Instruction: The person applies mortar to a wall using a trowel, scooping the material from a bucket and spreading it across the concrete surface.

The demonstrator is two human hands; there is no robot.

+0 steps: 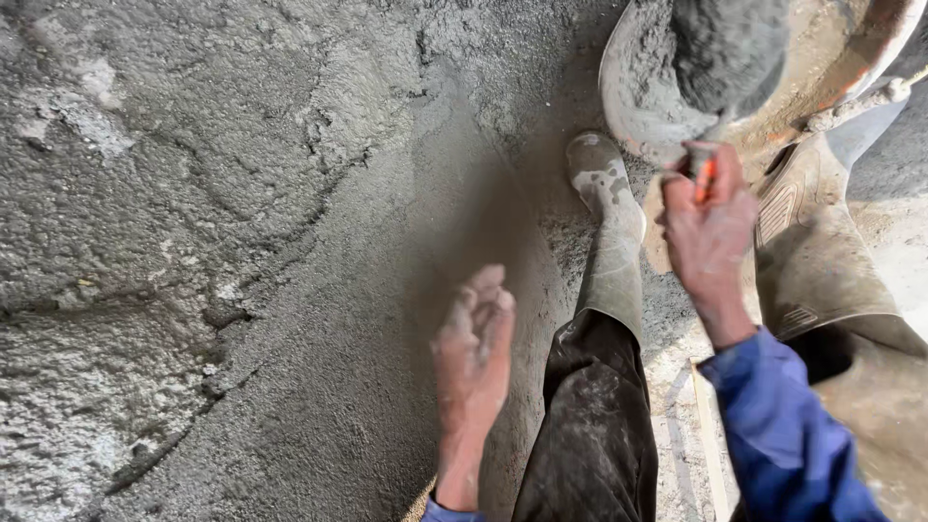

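Trowel [704, 174] in right hand [710, 227], beside pan [628, 116].

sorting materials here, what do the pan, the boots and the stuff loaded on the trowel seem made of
Pan: probably metal or hard plastic, orange showing under a grey crust.
Boots: look like rubber, smooth moulded shafts, mortar-splashed.
Trowel load: wet cement mortar, grey and grainy.
Right hand grips an orange handle, likely plastic.

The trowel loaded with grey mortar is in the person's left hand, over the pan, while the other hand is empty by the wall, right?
Not quite. The head view shows the right hand gripping the orange handle of the trowel loaded with grey mortar, over the pan. The left hand is the empty one, open by the wall.
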